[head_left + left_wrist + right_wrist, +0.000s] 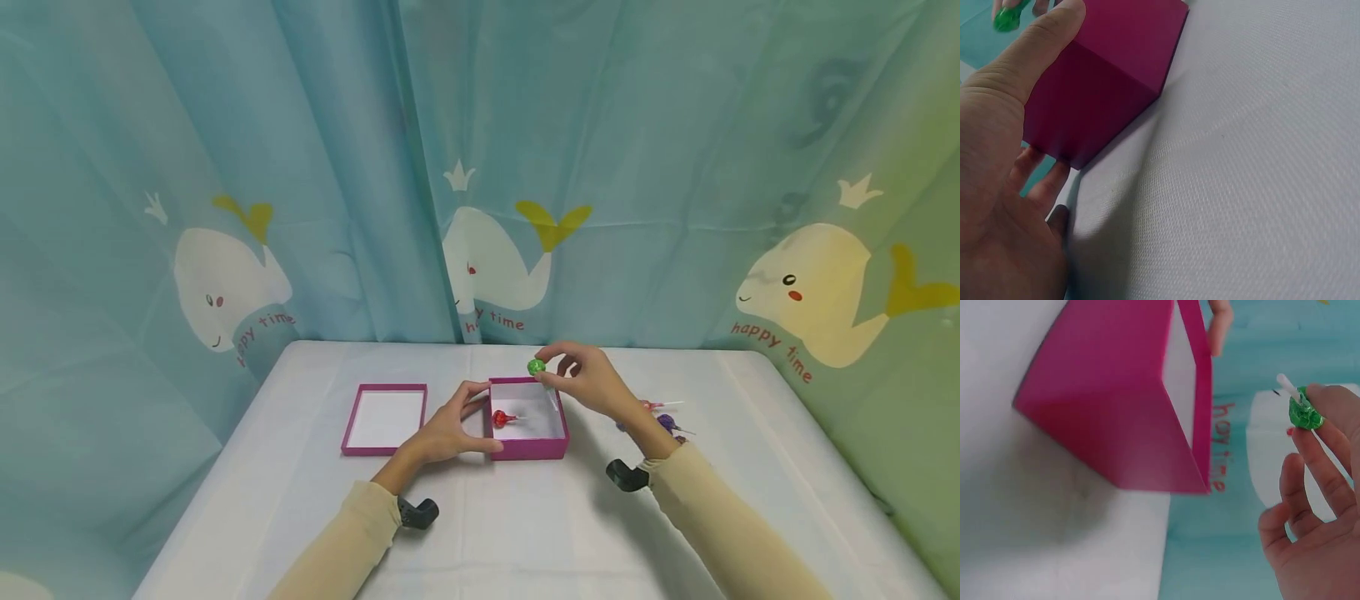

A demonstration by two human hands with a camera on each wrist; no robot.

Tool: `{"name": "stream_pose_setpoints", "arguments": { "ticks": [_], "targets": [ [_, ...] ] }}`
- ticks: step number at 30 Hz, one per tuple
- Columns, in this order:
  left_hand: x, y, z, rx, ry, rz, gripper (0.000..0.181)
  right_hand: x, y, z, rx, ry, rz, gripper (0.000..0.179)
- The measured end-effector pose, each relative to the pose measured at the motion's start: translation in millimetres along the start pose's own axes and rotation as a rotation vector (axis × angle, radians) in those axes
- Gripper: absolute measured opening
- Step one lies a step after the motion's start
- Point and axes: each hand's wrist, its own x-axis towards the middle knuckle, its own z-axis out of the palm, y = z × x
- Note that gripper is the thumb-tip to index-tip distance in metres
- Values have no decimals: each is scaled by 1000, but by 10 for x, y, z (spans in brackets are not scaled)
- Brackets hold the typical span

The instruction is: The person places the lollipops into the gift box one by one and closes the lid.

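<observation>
A magenta box (pixel 529 450) with a white inside stands without its lid on the table. A red-wrapped lollipop (pixel 501 418) lies inside it, stick pointing right. My left hand (pixel 447 429) holds the box by its left end, thumb along the front wall and fingers toward the back. Above the box's back right corner, my right hand (pixel 591 382) pinches a green-wrapped lollipop (pixel 536 367) by its head between thumb and index finger. Its white stick (pixel 1286 386) points down over the box opening; the other fingers are loosely bent.
The lid (pixel 386 421) lies left of the box, white inside facing up. Several more lollipops, a purple one (pixel 666 422) among them, lie right of the box, partly hidden by my right forearm. A curtain (pixel 352 167) with whales hangs behind the white-covered table (pixel 480 533).
</observation>
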Motion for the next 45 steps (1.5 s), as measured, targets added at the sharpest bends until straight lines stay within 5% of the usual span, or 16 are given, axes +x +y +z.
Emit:
{"name": "stream_pose_setpoints", "arguments": {
  "ticks": [15,45],
  "targets": [
    [-16,10,2,8,6,-14,94,-47,72,458,-30,17,68,20],
    [-4,-17,1,2,8,-17,92,-109,147,571,-75,49,15,28]
  ]
}}
